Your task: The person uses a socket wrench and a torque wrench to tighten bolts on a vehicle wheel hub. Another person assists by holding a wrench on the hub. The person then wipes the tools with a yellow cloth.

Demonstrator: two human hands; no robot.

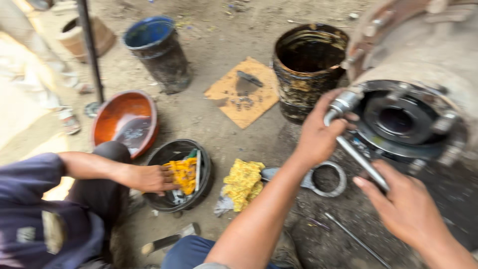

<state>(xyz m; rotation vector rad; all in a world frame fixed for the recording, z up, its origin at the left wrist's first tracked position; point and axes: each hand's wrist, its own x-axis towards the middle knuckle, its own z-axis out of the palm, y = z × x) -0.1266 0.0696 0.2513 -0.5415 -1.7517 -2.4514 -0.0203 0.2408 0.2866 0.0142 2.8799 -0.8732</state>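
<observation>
Two hands point(318, 137) gripping steel socket wrench point(356, 154), greasy round hub point(398, 119)

Soft daylight filled the scene, bright and even, with no hard shadows on the dirt floor point(199, 114). The top left corner was washed out to pale cream, overexposed where the light came in strongest. Motion blur smeared the whole frame: the left hand point(318, 137) and right hand point(403, 206) had soft outlines, and the metal hub point(398, 119) beside them looked streaked. A dull sheen lay on the oily liquid in the orange bowl point(107, 119). The black drum point(308, 69) stayed dark inside, its detail lost. Edges bent slightly, as with a wide lens.
</observation>
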